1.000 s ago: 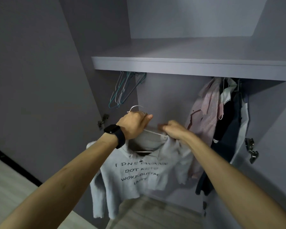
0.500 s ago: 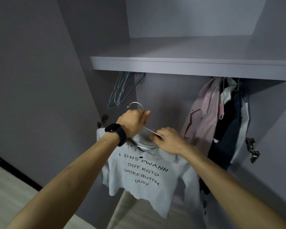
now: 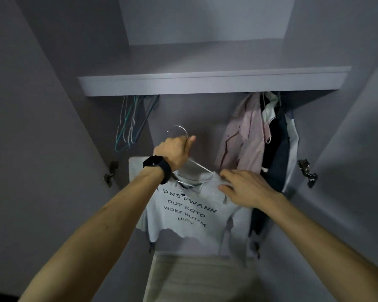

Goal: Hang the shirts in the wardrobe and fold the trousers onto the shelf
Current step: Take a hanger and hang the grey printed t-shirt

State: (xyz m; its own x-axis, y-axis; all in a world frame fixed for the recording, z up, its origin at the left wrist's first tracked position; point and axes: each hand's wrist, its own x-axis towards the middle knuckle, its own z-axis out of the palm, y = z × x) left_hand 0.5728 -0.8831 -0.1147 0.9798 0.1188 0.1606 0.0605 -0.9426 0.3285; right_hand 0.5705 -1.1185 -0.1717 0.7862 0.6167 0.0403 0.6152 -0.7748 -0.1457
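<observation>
Grey wardrobe (image 3: 196,114), open, with a wide shelf (image 3: 205,83) across the top. Below the shelf, mid-air in the middle, is a light grey shirt (image 3: 190,216) with black block lettering and a ragged hem, draped on a clear hanger (image 3: 200,168). Already-hung clothes (image 3: 249,136) sit on the right, empty wire hangers (image 3: 129,125) on the left. The left hand (image 3: 175,152) has its fist wrapped round the hanger just under the hook. The right hand (image 3: 247,188) lies on the shirt's shoulder, fingers fairly straight. Black watch (image 3: 155,162) on the left wrist.

place: home bedroom | evidence: open wardrobe (image 3: 52,127), shelf (image 3: 214,85), hung clothes (image 3: 249,136), spare hangers (image 3: 129,125)
</observation>
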